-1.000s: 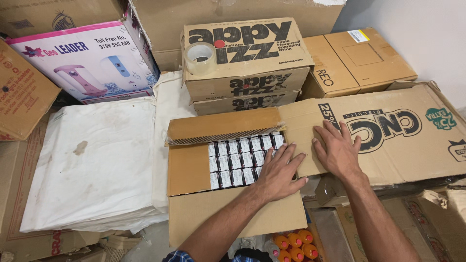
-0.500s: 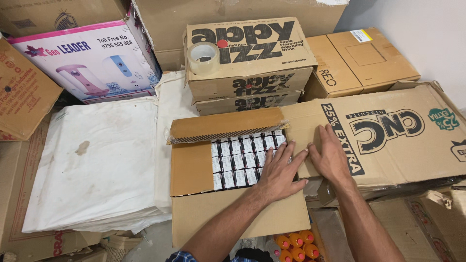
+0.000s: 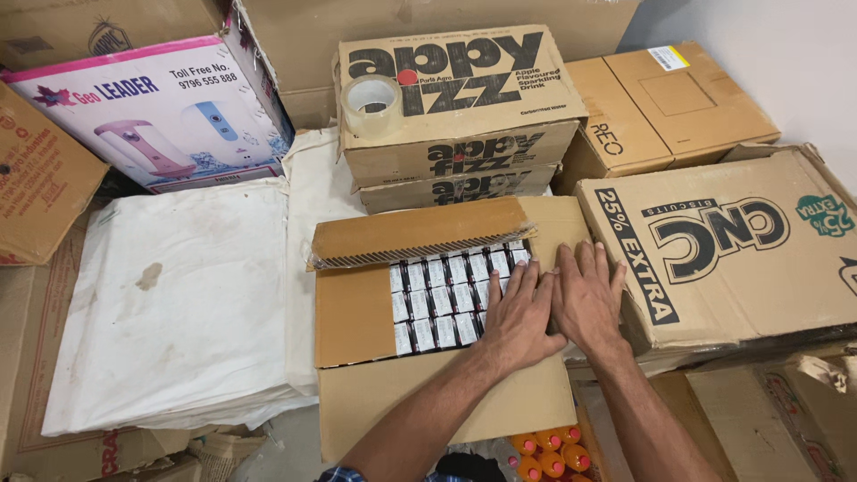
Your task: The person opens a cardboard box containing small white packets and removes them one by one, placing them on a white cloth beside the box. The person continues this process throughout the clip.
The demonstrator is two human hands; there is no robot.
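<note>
An open brown carton sits in front of me, packed with rows of small dark boxes with white labels. My left hand lies flat, fingers spread, on the carton's right side over the small boxes. Beside it, touching, my right hand presses flat on the carton's right flap, next to a large printed biscuit carton. Neither hand grips anything. The far flap stands partly folded over the boxes.
A roll of clear tape rests on stacked drink cartons behind. White sacks lie left. A white and pink appliance box stands at back left. Orange bottles show below.
My right hand slid left off the biscuit carton onto the open carton's right flap, ending beside my left hand. The biscuit carton now lies further right.
</note>
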